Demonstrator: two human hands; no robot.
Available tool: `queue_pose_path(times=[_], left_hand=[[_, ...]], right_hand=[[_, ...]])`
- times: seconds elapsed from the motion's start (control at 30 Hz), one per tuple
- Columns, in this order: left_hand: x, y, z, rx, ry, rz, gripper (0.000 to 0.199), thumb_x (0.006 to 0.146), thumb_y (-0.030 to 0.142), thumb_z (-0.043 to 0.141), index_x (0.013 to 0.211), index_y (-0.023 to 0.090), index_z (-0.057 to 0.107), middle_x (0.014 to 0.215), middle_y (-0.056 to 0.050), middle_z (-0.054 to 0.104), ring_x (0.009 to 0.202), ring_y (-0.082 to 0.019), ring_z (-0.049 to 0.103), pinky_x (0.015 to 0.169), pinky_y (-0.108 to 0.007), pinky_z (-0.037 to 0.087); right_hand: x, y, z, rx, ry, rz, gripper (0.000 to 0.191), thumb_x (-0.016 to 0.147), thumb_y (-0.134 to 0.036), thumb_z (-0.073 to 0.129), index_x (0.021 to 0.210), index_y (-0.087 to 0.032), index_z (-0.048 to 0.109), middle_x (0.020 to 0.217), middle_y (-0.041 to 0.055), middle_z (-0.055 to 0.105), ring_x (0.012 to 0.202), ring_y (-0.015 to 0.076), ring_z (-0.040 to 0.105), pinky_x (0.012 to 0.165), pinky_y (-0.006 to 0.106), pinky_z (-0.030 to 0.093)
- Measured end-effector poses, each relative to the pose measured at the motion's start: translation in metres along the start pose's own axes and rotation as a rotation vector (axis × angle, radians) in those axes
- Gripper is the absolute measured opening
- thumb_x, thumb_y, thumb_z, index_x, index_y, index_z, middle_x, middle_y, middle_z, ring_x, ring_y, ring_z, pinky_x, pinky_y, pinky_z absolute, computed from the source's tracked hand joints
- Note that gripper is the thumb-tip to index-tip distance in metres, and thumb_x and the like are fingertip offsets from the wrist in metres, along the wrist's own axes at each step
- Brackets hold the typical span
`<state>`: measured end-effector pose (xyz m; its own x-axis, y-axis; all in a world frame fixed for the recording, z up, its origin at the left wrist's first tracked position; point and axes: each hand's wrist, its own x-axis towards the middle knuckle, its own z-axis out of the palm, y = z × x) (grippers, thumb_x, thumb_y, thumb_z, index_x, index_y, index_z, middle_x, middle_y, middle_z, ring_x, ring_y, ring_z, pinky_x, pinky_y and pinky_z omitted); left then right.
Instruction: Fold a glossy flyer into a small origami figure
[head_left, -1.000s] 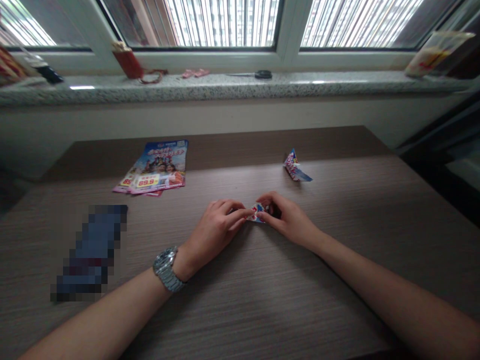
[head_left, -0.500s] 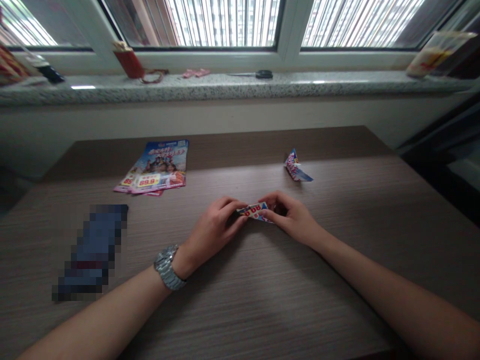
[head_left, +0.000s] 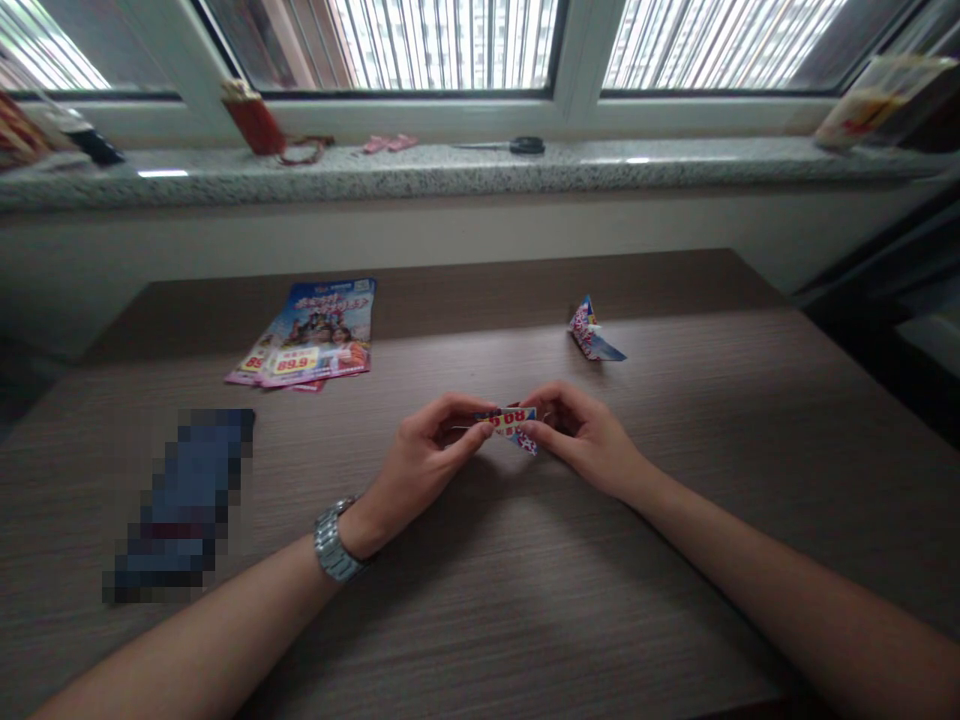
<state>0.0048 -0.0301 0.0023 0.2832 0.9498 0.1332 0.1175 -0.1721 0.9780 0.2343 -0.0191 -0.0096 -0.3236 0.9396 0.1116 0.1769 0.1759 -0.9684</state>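
Note:
A small folded piece of printed paper (head_left: pixel 514 424), with red digits on yellow, is pinched between both hands just above the table. My left hand (head_left: pixel 439 435), with a metal watch (head_left: pixel 339 540) on its wrist, grips the paper's left end between thumb and fingers. At the right end, my right hand (head_left: pixel 581 435) holds it the same way. A pointed lower corner of the paper hangs below the fingers. Farther back on the right stands another folded paper shape (head_left: pixel 592 335) in blue and pink print.
Several printed flyers (head_left: pixel 319 335) lie stacked at the back left of the wooden table (head_left: pixel 465 600). A blurred-out dark flat object (head_left: pixel 187 500) rests nearer, on the left. On the windowsill (head_left: pixel 420 178) are scissors (head_left: pixel 525 146), a red container (head_left: pixel 255 122) and pink pieces (head_left: pixel 388 144).
Both hands have turned the folded paper, so its printed face shows more and a corner points down. My left thumb has shifted on the paper, and the left wrist has rotated slightly.

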Motion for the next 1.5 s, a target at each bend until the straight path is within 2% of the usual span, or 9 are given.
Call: queue_pose_path(times=[0.13,0.27,0.47,0.67,0.97,1.23,1.5], left_hand=[[0.0004,-0.0014,0.0002,-0.057,0.003,-0.022,0.019,0.09,0.028,0.074,0.104,0.016,0.07,0.099,-0.004,0.075,0.091,-0.015,0.072,0.081,-0.022,0.058],[-0.0007,-0.0022,0.0001,-0.063,0.011,-0.021,0.017,0.09,0.027,0.074,0.102,0.016,0.07,0.097,-0.004,0.075,0.089,-0.014,0.072,0.081,-0.022,0.058],[-0.0013,-0.0041,0.001,-0.053,0.007,-0.003,0.015,0.09,0.025,0.074,0.102,0.018,0.071,0.098,-0.002,0.075,0.09,-0.013,0.072,0.081,-0.02,0.057],[-0.0019,-0.0035,0.0008,-0.043,-0.02,-0.009,0.013,0.09,0.025,0.074,0.101,0.018,0.071,0.097,-0.003,0.076,0.089,-0.013,0.072,0.082,-0.021,0.058],[0.0019,-0.0045,-0.0013,-0.132,-0.03,-0.096,0.022,0.091,0.033,0.072,0.106,0.018,0.069,0.094,-0.003,0.075,0.083,-0.012,0.071,0.077,-0.021,0.057],[0.0029,-0.003,-0.0005,-0.129,-0.008,-0.115,0.023,0.09,0.037,0.073,0.095,0.015,0.069,0.084,-0.003,0.074,0.078,-0.013,0.07,0.074,-0.023,0.056],[0.0021,-0.0008,0.0002,-0.095,0.015,-0.123,0.025,0.09,0.039,0.072,0.091,0.014,0.068,0.082,-0.005,0.075,0.076,-0.015,0.071,0.073,-0.025,0.057]], right_hand=[[-0.0003,-0.0012,0.002,0.068,0.009,-0.016,0.024,0.086,-0.038,0.075,0.102,-0.022,0.066,0.105,0.0054,0.065,0.084,0.0156,0.064,0.07,0.028,0.052],[-0.0013,-0.0009,0.0049,0.187,-0.053,0.079,0.028,0.088,-0.04,0.073,0.105,-0.022,0.062,0.087,0.0019,0.07,0.075,0.0152,0.065,0.068,0.028,0.052],[-0.0021,-0.0056,0.0063,0.171,-0.049,0.084,0.034,0.088,-0.04,0.072,0.114,-0.021,0.061,0.086,0.0007,0.068,0.076,0.0145,0.065,0.066,0.027,0.051],[-0.0018,-0.0089,0.0048,0.086,-0.034,0.135,0.024,0.089,-0.04,0.07,0.099,-0.019,0.067,0.076,0.0001,0.07,0.068,0.0142,0.065,0.063,0.026,0.05],[-0.0038,-0.0099,0.0045,0.086,0.015,0.117,0.022,0.089,-0.038,0.071,0.098,-0.018,0.069,0.083,0.0026,0.075,0.07,0.0145,0.068,0.064,0.026,0.053],[-0.004,-0.0092,0.0038,0.042,0.025,0.08,0.022,0.09,-0.04,0.07,0.096,-0.019,0.071,0.083,0.0027,0.076,0.07,0.015,0.069,0.063,0.026,0.052],[-0.0051,-0.0071,0.004,-0.023,0.036,0.06,0.023,0.091,-0.042,0.069,0.097,-0.02,0.072,0.083,0.0033,0.076,0.072,0.0165,0.069,0.064,0.028,0.052]])
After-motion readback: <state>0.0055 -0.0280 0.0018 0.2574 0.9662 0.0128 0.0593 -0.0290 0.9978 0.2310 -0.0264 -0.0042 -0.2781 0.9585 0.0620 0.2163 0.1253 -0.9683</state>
